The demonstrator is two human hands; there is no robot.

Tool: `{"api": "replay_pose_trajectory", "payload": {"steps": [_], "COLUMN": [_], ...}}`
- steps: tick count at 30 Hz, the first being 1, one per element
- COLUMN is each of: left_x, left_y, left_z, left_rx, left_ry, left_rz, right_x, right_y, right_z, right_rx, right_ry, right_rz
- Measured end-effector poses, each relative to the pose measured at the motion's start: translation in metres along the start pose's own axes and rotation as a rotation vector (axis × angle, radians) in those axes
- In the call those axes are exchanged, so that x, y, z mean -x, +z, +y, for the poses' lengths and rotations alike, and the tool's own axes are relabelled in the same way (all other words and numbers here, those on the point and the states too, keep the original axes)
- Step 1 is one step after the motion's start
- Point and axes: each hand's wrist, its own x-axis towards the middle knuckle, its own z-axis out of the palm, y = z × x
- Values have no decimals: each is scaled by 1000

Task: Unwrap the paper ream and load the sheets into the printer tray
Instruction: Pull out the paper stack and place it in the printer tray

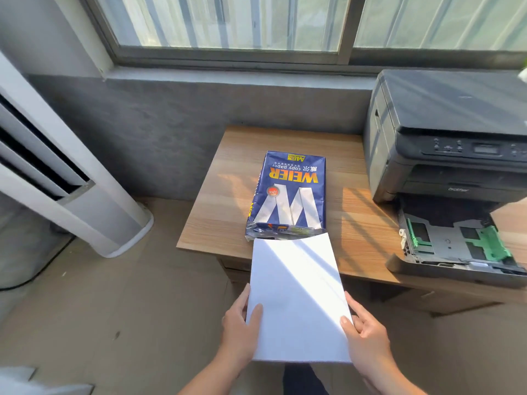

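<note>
Head view: the left hand (pixel 239 329) grips the left edge of a stack of plain white sheets (pixel 298 297), thumb on top, its fingers clenched around it. The stack's far end sits at the torn-open mouth of the blue paper ream wrapper (pixel 288 195) lying on the wooden counter (pixel 353 223). The right hand (pixel 366 334) clasps the stack's right edge. Further right, the dark grey printer's (pixel 445 132) pulled-out tray (pixel 453 249) stands open.
</note>
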Motion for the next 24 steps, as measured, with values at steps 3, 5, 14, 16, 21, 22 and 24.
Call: {"api": "replay_pose_trajectory", "payload": {"steps": [3, 5, 14, 16, 21, 22, 24], "left_x": [35, 50, 56, 55, 54, 51, 41], "left_y": [5, 11, 125, 179, 310, 328, 356], "left_z": [4, 9, 57, 81, 131, 135, 140], "left_rx": [4, 19, -49, -87, -160, -147, -98], "left_ry": [11, 16, 84, 101, 160, 159, 130], "left_rz": [35, 47, -19, -46, -75, -102, -155], "right_x": [25, 35, 11, -8, -70, -82, -102], "right_y": [-19, -32, -151, -198, -312, -328, -352], "right_z": [4, 6, -8, -11, -20, -23, -30], "right_rx": [50, 52, -72, -69, -60, -67, -57], "right_ry": [-31, -59, -88, -109, -142, -125, -92], "right_rz": [2, -12, 109, 170, 267, 259, 253]}}
